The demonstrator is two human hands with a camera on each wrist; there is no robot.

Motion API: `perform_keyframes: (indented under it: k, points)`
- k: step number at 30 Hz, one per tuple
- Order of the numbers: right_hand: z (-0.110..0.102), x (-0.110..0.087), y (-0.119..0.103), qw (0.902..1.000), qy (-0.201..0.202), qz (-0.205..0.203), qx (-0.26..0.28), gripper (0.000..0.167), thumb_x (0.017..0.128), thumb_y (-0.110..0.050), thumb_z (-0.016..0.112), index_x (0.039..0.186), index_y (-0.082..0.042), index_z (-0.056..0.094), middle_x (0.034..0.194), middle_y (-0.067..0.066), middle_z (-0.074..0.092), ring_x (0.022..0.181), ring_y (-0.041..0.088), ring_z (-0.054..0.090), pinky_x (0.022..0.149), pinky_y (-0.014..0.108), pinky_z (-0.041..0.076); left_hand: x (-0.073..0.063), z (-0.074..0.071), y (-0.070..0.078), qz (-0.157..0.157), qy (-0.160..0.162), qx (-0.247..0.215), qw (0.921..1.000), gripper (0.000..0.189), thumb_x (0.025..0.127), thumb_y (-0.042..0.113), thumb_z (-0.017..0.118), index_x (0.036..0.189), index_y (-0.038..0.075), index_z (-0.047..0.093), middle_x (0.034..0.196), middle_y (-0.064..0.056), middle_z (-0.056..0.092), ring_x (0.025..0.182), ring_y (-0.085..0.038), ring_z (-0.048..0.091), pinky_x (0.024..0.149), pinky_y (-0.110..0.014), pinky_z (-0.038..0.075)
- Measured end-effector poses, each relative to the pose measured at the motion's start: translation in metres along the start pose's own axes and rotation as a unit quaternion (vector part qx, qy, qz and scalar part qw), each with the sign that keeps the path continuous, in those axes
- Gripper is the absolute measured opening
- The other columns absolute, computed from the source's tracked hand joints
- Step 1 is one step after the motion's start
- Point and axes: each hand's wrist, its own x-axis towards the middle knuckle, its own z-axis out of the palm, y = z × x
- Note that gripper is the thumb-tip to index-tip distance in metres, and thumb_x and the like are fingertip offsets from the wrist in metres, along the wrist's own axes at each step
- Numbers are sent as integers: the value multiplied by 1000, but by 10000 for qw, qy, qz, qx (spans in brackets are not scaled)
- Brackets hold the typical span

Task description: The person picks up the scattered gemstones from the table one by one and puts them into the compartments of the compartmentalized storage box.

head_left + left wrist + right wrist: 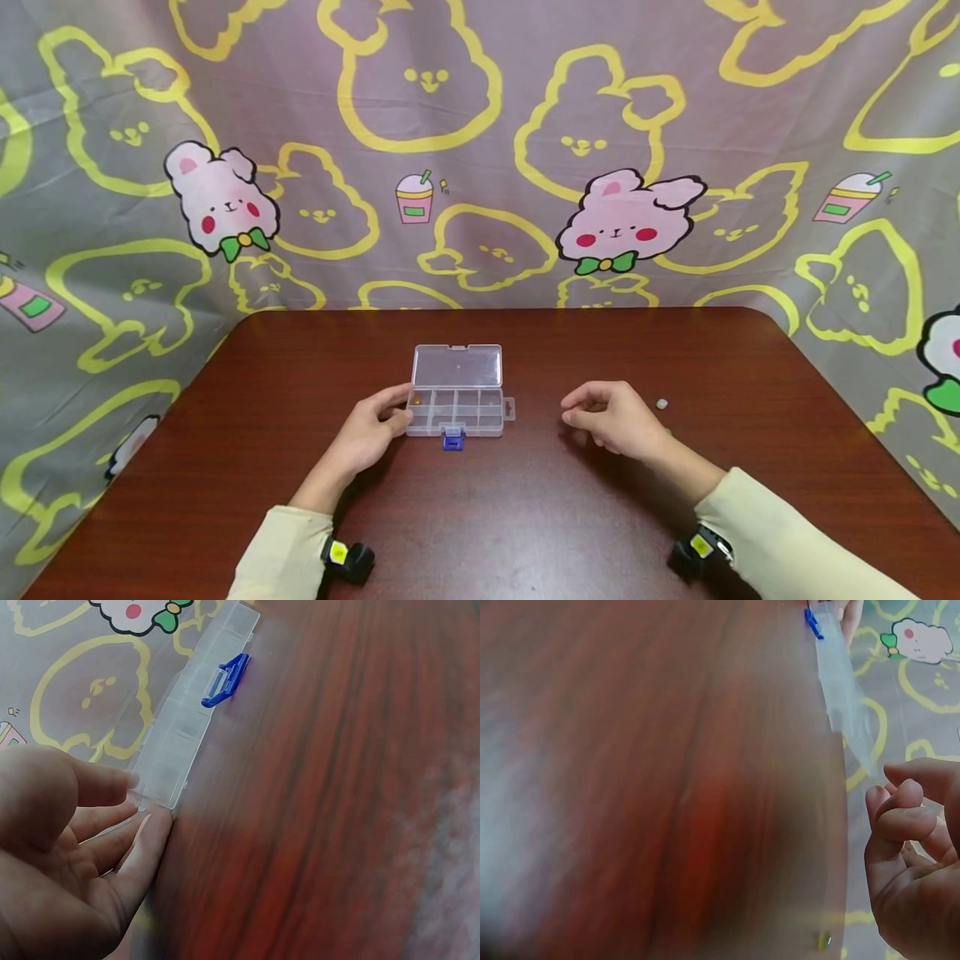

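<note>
A clear plastic compartment box [455, 410] stands on the table with its lid [457, 367] raised at the back and a blue latch [453, 439] at its front. My left hand [372, 429] grips the box's left end between thumb and fingers; the left wrist view shows the fingertips on that end. A small orange piece [417, 400] lies in the back left compartment. To the right of the box, my right hand [618, 419] hovers over the table with loosely bent fingers. Nothing shows between its fingertips in the right wrist view [911, 825].
A small whitish piece [662, 404] lies on the brown table [510, 517] beyond my right wrist. Near it is a yellowish-green piece [824, 940], mostly hidden by that wrist in the head view. A patterned curtain [480, 167] hangs behind the table and along its sides.
</note>
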Motion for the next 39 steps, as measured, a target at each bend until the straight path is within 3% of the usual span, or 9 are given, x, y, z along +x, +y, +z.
perform_keyframes:
  k: [9, 20, 28, 39]
  points:
    - [-18, -18, 14, 10000, -39, -64, 11, 19, 89, -7, 74, 105, 1, 70, 71, 15, 63, 43, 12, 42, 36, 21, 33, 0, 0, 1, -202, 3, 73, 9998, 44, 100, 3, 57, 144, 1, 52, 137, -22, 57, 115, -31, 58, 90, -35, 53]
    - [-41, -37, 31, 9996, -45, -230, -136, 26, 87, -8, 77, 110, 1, 69, 78, 12, 65, 45, 11, 45, 35, 22, 34, 1, 1, 0, -171, 21, 121, 9998, 44, 100, 3, 57, 144, 1, 53, 137, -21, 58, 114, -31, 58, 88, -34, 53]
    - [-58, -47, 40, 9983, 249, -281, -453, 24, 86, -6, 77, 108, -1, 69, 81, 8, 62, 47, 9, 44, 38, 22, 37, 1, 2, 0, -129, 50, 69, 9999, 44, 99, 1, 58, 142, -1, 53, 134, -22, 59, 111, -30, 59, 84, -27, 51]
    - [-79, -52, 50, 9942, 621, -293, -831, 24, 85, -6, 79, 106, 0, 69, 77, 4, 57, 50, 7, 46, 42, 23, 40, 1, 1, 1, -264, 11, 123, 9996, 44, 100, 4, 58, 144, 2, 52, 136, -20, 58, 113, -30, 59, 87, -32, 52]
